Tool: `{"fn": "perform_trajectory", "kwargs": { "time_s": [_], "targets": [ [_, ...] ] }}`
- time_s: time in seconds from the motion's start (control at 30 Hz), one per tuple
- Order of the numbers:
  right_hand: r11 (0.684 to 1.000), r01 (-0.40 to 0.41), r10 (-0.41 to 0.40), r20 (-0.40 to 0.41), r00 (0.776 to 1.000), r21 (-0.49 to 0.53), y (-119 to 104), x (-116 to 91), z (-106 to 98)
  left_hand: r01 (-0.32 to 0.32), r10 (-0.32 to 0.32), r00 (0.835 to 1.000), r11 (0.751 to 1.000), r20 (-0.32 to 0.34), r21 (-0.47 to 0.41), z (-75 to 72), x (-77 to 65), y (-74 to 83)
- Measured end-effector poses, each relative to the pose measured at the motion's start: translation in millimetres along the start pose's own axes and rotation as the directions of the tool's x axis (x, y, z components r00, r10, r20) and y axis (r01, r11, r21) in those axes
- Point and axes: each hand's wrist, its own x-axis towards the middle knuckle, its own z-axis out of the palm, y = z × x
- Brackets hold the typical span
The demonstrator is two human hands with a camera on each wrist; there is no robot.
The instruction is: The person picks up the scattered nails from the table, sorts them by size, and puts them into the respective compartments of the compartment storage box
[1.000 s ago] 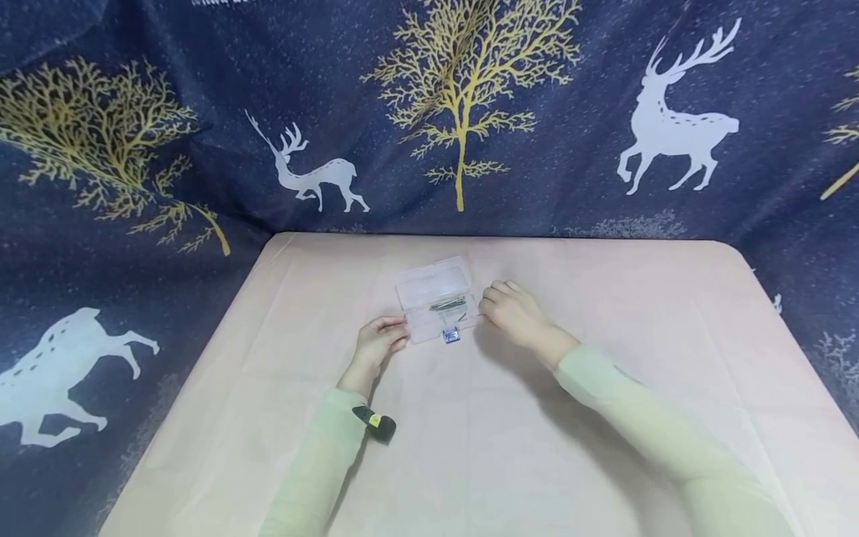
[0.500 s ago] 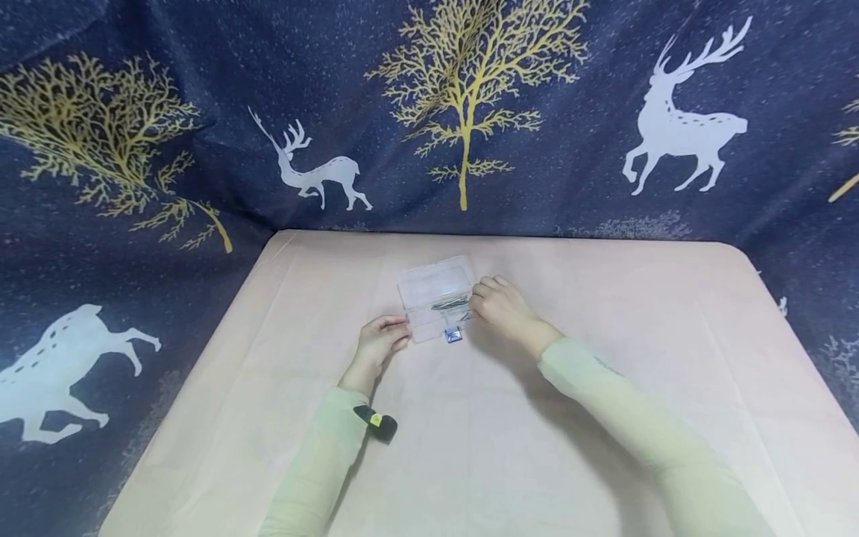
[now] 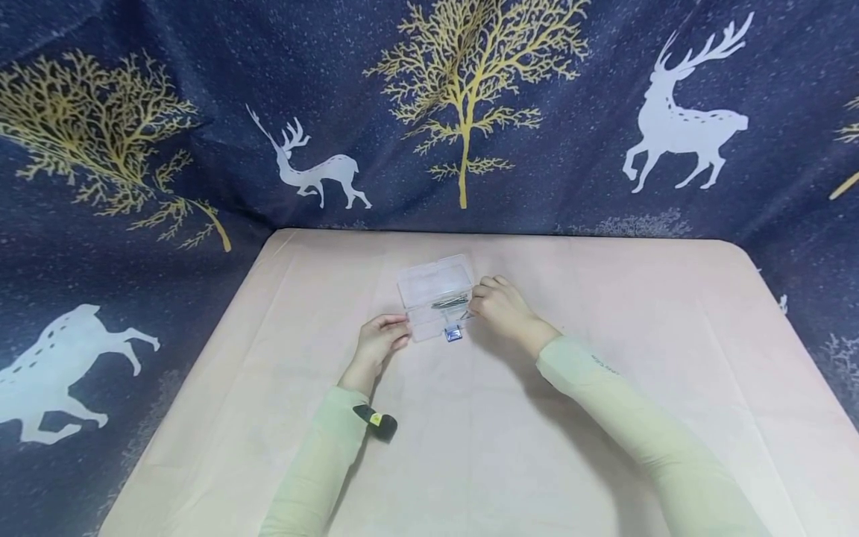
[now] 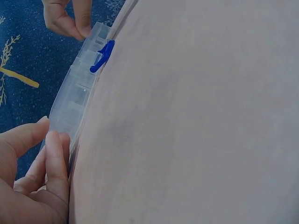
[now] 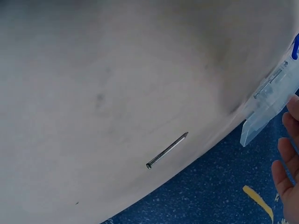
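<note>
A clear plastic storage box (image 3: 426,326) lies with its lid tipped back, near the middle of the table. A bundle of thin nails (image 3: 450,302) fills its long rear compartment, and a blue latch (image 3: 453,334) hangs at the front. My left hand (image 3: 377,344) pinches the box's left end between thumb and fingers, also clear in the left wrist view. Over the right end, my right hand (image 3: 505,313) has bent fingers at the rim or small compartment; what the fingertips hold is hidden. In the right wrist view a single nail (image 5: 167,150) lies on the table outside the box.
A pale pink cloth covers the table (image 3: 429,462). Behind it hangs a dark blue curtain (image 3: 537,186) with printed deer and trees. A black strap piece (image 3: 381,426) sticks out from the left sleeve.
My right hand has shifted slightly left, from beside the box to over its right end, then stayed there. My left hand keeps its grip on the box.
</note>
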Motion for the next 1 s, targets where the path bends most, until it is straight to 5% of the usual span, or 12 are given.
{"fn": "perform_trajectory", "kwargs": {
  "time_s": [0.53,1.0],
  "targets": [
    [0.999,0.036,-0.036,0.004,0.999,-0.032,8,-20,-16,-0.020,0.020,1.000,1.000,0.004,-0.022,-0.6,0.6,-0.8],
    [0.991,0.057,-0.064,0.055,0.996,0.120,41,-58,-30,-0.005,0.005,1.000,1.000,0.007,-0.014,-0.7,0.4,-0.9]
  ]
}}
